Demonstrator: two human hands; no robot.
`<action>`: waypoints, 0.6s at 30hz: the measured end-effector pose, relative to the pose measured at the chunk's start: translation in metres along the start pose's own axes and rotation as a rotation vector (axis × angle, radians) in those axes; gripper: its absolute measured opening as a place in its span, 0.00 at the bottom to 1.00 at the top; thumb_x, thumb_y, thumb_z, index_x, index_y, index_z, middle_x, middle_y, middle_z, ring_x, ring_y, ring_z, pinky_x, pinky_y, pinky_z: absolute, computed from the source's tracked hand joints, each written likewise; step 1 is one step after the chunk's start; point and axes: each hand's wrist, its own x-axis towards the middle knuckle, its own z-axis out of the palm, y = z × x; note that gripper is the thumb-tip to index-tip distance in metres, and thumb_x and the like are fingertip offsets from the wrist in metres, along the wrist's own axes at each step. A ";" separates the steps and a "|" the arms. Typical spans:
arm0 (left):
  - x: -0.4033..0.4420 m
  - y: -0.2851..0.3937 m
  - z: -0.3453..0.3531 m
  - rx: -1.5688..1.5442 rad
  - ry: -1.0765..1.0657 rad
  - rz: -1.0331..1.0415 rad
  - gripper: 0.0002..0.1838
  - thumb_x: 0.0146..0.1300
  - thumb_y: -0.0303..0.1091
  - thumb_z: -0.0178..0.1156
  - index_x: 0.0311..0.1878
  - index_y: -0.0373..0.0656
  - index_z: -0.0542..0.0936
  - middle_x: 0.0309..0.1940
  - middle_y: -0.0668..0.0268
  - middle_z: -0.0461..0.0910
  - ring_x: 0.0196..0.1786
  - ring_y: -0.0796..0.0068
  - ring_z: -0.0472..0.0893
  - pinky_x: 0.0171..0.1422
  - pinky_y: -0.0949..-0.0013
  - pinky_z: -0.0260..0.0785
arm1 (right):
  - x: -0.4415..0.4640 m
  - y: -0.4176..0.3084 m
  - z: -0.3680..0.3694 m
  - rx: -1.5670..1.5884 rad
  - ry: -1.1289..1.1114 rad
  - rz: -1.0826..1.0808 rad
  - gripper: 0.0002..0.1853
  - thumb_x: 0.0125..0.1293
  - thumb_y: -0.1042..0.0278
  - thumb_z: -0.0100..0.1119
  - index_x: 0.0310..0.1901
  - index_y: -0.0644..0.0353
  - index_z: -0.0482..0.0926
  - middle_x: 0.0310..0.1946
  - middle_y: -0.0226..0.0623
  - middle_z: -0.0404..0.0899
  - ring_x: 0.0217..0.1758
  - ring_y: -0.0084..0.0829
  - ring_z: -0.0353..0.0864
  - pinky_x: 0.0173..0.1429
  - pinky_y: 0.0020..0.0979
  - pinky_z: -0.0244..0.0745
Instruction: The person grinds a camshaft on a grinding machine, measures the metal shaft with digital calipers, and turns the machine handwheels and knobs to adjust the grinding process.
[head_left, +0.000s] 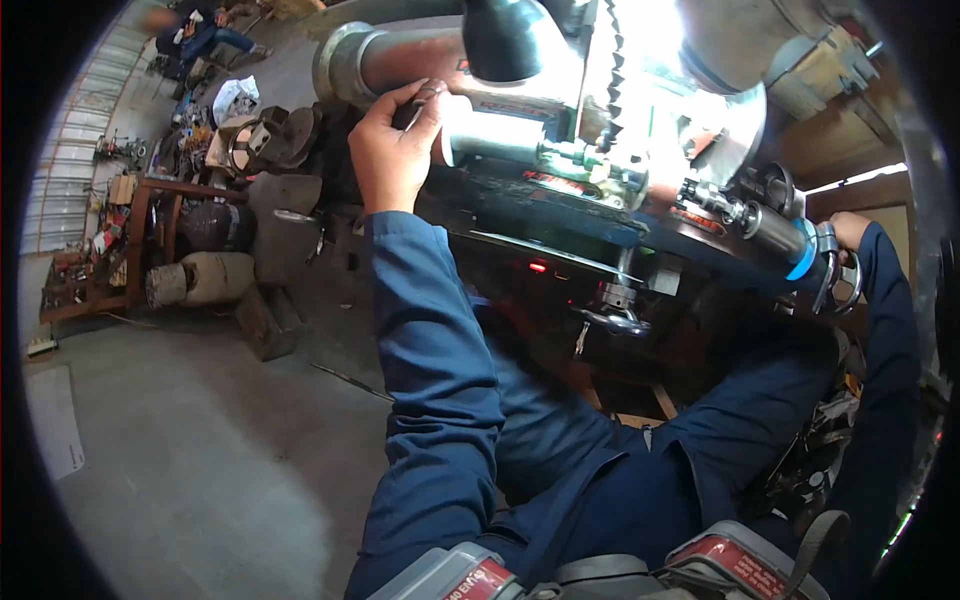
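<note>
My left hand (395, 145) is raised at the left end of a pale metal cylinder (500, 136) on a lathe-like machine. Its thumb and fingers are closed in a pinch around something small and dark, mostly hidden by the fingers. At the machine's right end, my right hand (850, 231) is closed at the rim of a shiny metal handwheel (848, 284), its fingers partly hidden. Beside that wheel is a dark cylinder with a blue band (803, 250). A larger reddish cylinder (415, 60) lies behind my left hand.
A black lamp shade (507, 40) hangs over the machine, where glare washes out detail. Below is another handwheel (615, 322), between my knees. On the left stand a rusty metal frame (140, 240), a gas-bottle-like cylinder (200, 278) and scattered parts. A seated person (205, 38) is far off.
</note>
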 end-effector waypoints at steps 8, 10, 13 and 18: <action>-0.001 0.004 -0.001 -0.004 -0.028 -0.026 0.16 0.62 0.38 0.74 0.46 0.36 0.88 0.39 0.63 0.89 0.44 0.79 0.84 0.52 0.73 0.74 | -0.009 -0.029 -0.005 0.374 -0.011 0.361 0.21 0.69 0.55 0.56 0.25 0.63 0.84 0.17 0.39 0.80 0.15 0.29 0.78 0.20 0.34 0.69; -0.001 0.005 -0.001 -0.021 -0.026 -0.049 0.16 0.61 0.39 0.74 0.46 0.37 0.88 0.39 0.63 0.89 0.43 0.79 0.84 0.52 0.73 0.74 | -0.011 -0.009 0.007 0.341 0.127 0.244 0.23 0.71 0.54 0.55 0.23 0.62 0.83 0.15 0.36 0.78 0.14 0.28 0.75 0.20 0.33 0.68; -0.002 0.002 -0.001 -0.027 -0.021 -0.062 0.17 0.60 0.40 0.75 0.46 0.37 0.88 0.38 0.63 0.89 0.43 0.79 0.84 0.52 0.72 0.74 | -0.026 -0.003 0.018 0.287 0.349 0.052 0.25 0.72 0.52 0.56 0.22 0.63 0.84 0.14 0.36 0.78 0.13 0.28 0.74 0.21 0.32 0.67; -0.003 0.004 -0.003 -0.049 -0.019 -0.067 0.18 0.60 0.39 0.75 0.47 0.35 0.87 0.40 0.64 0.88 0.44 0.79 0.83 0.52 0.72 0.74 | -0.056 -0.025 0.037 0.424 0.592 0.058 0.19 0.74 0.62 0.50 0.35 0.68 0.84 0.29 0.43 0.84 0.33 0.36 0.82 0.42 0.36 0.74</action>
